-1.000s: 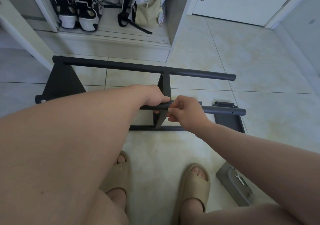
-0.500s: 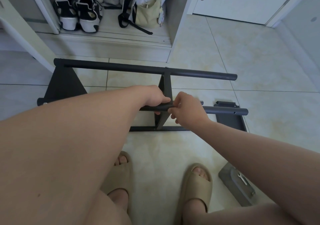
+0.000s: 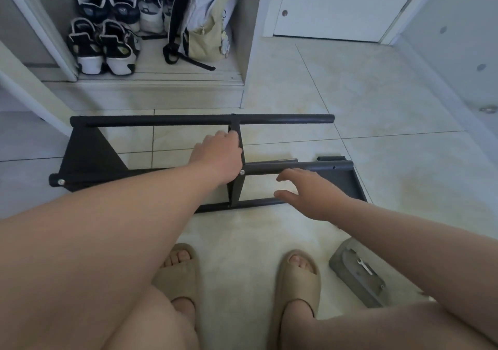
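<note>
Assembling the dark grey metal tube frame [image 3: 188,120], which sits on the pale tiled floor [image 3: 377,107]. My left hand [image 3: 218,158] grips its centre upright [image 3: 235,190] — right hand [image 3: 310,196] spread, holding nothing, over the short front tube [image 3: 318,165]. Next I likely grasp that tube and steady it.

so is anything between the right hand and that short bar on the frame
Nothing visible: the right hand is open right beside the short bar, no part or tool between them. The left hand grips the middle upright, off to the side.
</note>
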`<act>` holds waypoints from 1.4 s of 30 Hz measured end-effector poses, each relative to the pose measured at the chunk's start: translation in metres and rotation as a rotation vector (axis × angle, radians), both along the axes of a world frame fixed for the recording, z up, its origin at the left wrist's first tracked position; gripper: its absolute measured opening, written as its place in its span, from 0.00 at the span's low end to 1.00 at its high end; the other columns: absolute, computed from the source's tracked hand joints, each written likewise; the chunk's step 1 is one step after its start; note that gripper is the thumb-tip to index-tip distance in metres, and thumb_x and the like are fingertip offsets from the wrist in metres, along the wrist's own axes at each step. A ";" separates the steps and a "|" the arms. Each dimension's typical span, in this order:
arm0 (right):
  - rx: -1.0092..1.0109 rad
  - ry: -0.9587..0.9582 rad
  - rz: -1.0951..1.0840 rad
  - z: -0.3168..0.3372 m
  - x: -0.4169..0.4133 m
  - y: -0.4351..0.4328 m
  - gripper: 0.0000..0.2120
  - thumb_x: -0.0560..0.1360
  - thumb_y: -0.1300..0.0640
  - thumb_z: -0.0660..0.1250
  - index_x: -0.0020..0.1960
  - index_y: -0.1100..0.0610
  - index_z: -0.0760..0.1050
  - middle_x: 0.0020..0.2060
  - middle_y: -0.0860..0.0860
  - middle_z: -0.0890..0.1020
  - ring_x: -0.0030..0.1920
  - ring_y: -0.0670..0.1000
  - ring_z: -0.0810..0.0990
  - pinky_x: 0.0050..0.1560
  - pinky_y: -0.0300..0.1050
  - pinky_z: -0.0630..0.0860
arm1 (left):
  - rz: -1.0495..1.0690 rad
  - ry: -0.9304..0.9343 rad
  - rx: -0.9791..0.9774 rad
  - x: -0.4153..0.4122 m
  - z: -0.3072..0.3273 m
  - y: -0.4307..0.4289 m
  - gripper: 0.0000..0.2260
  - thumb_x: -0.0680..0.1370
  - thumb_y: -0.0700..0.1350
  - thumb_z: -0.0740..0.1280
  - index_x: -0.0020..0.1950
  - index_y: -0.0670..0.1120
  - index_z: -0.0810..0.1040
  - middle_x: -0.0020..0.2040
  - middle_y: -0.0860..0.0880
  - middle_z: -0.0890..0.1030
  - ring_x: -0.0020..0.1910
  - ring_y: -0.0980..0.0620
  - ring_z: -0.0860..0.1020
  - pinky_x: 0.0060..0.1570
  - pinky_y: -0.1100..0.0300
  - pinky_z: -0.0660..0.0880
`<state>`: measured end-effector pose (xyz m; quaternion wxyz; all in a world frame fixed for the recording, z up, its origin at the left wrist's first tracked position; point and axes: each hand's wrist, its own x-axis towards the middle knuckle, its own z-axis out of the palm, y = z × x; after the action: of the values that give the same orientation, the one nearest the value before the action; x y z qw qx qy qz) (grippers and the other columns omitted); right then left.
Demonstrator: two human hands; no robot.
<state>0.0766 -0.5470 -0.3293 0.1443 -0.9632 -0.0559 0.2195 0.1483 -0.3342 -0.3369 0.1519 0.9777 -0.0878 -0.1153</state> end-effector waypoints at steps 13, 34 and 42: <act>-0.407 0.121 0.055 -0.031 -0.105 -0.172 0.33 0.83 0.40 0.55 0.83 0.44 0.45 0.82 0.45 0.48 0.82 0.51 0.46 0.79 0.52 0.51 | -0.594 -0.073 -0.075 -0.056 0.004 -0.143 0.07 0.83 0.52 0.56 0.51 0.52 0.72 0.50 0.52 0.79 0.44 0.48 0.74 0.39 0.54 0.69; -0.236 0.476 -0.408 -0.225 -0.161 -0.297 0.26 0.79 0.63 0.60 0.76 0.50 0.67 0.66 0.55 0.75 0.65 0.59 0.76 0.62 0.53 0.75 | -0.444 0.662 -0.213 -0.128 -0.186 -0.286 0.12 0.83 0.50 0.60 0.62 0.45 0.68 0.51 0.42 0.81 0.50 0.40 0.80 0.51 0.46 0.76; -0.314 0.419 -0.458 -0.247 -0.170 -0.302 0.12 0.79 0.66 0.55 0.60 0.57 0.70 0.56 0.59 0.78 0.54 0.61 0.80 0.47 0.51 0.75 | -0.308 0.767 -0.341 -0.129 -0.199 -0.291 0.08 0.81 0.47 0.64 0.57 0.48 0.68 0.50 0.45 0.81 0.51 0.42 0.81 0.46 0.51 0.77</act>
<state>-0.0939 -0.8486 -0.5765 0.0484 -0.8952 0.2270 0.3804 0.0188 -0.6248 -0.5358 0.3134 0.8008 -0.1874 -0.4747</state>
